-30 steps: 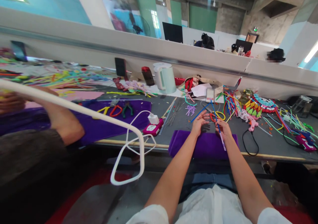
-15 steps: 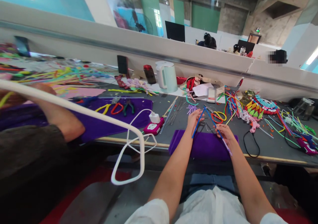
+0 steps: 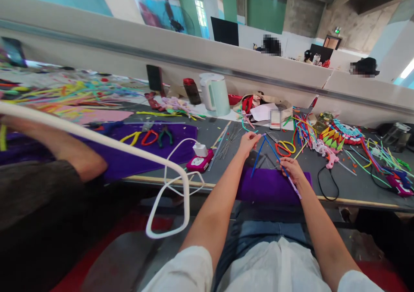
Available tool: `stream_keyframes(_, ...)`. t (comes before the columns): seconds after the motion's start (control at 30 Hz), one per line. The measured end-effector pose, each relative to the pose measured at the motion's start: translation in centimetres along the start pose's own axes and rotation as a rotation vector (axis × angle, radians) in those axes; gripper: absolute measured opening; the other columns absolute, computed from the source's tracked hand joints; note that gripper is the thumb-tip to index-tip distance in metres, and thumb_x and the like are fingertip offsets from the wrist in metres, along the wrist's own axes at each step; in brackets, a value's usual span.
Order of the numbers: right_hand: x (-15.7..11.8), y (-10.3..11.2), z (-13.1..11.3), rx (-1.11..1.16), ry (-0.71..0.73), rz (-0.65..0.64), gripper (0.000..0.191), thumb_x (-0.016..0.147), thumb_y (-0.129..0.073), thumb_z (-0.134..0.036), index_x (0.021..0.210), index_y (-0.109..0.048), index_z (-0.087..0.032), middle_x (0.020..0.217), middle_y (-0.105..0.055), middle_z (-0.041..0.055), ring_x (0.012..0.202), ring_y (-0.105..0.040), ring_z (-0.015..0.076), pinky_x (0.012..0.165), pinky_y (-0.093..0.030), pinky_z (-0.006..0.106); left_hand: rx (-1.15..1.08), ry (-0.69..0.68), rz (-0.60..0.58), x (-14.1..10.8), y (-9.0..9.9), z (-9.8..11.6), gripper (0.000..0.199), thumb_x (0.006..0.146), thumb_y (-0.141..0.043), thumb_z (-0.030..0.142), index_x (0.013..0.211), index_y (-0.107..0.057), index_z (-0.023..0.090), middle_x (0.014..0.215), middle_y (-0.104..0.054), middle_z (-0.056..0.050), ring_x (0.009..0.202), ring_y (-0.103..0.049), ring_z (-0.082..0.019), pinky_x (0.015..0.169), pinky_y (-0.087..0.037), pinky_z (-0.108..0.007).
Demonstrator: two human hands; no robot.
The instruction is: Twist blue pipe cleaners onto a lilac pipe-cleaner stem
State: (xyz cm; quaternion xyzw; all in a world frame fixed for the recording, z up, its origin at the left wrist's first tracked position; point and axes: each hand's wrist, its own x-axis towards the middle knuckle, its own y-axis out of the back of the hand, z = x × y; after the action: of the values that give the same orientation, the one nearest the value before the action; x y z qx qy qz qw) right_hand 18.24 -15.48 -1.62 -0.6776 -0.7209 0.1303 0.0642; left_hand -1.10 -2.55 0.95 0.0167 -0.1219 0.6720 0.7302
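Standing here, I see the left hand (image 3: 249, 143) pinching the bent blue stem (image 3: 272, 149) near its peak, the right hand (image 3: 292, 169) pinching one leg above the purple cloth (image 3: 268, 190); light, even pressure should keep that bend neat.

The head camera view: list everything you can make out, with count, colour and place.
Blue stems: two lengths, blue, meeting between the hands
Rolled cloth: one, purple, table edge
Flat cloth: one, purple, left
Scissors: one, yellow-orange handles, past right hand
Pliers: one, green, on flat cloth
Kettle: one, pale green, back
Bottle: one, dark, red lid, beside kettle
Plug: one, white, centre-left
Glue gun: one, pink, right
Monitors: two, black, beyond divider
Table: one, grey
Co-worker's arm: one, far left
Small pieces: uncountable
Left hand: one, by stems' peak
Right hand: one, holding stems
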Motion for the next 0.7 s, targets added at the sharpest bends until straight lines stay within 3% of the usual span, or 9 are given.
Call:
stream_keyframes(0.1, -0.05, -0.05, 0.02, 0.003, 0.019, 0.006, 0.026, 0.063, -0.068, -0.03, 0.085, -0.066, -0.017, 0.048, -0.05, -0.0059, 0.037, -0.038, 0.0053, 0.034, -0.026, 0.017, -0.03, -0.024, -0.031, 0.15, -0.2, 0.03, 0.025, 0.065, -0.07, 0.037, 0.066, -0.056, 0.016, 0.047, -0.046, 0.005, 0.032, -0.037, -0.005, 0.033, -0.027, -0.018)
stream_keyframes(0.27, -0.1, -0.09, 0.13, 0.0, 0.041, 0.009, 0.026, 0.062, -0.069, -0.03, 0.084, -0.066, -0.017, 0.045, -0.042, -0.0084, 0.036, -0.032, 0.0044, 0.034, -0.024, 0.017, -0.095, 0.021, -0.102, 0.31, -0.33, -0.04, 0.027, 0.068, -0.067, 0.029, 0.092, -0.067, 0.016, 0.049, -0.046, 0.004, 0.031, -0.034, -0.004, 0.032, -0.024, -0.017)
stream_keyframes(0.57, 0.03, 0.02, 0.38, -0.025, 0.051, -0.006, 0.024, 0.062, -0.069, -0.029, 0.082, -0.067, -0.015, 0.043, -0.038, -0.0091, 0.036, -0.024, 0.0028, 0.035, -0.027, 0.017, -0.056, 0.043, -0.07, 0.14, -0.75, 0.52, 0.021, 0.067, -0.067, 0.029, 0.081, -0.068, 0.014, 0.047, -0.043, 0.004, 0.033, -0.033, -0.005, 0.032, -0.023, -0.018)
stream_keyframes(0.7, 0.07, -0.05, 0.4, -0.005, 0.044, 0.002, 0.023, 0.062, -0.069, -0.029, 0.08, -0.067, -0.016, 0.041, -0.034, -0.0101, 0.035, -0.023, 0.0031, 0.035, -0.028, 0.018, -0.082, 0.057, -0.094, -0.34, -0.84, 0.93, 0.024, 0.066, -0.068, 0.037, 0.073, -0.064, 0.014, 0.056, -0.053, 0.0, 0.036, -0.038, -0.005, 0.033, -0.023, -0.018)
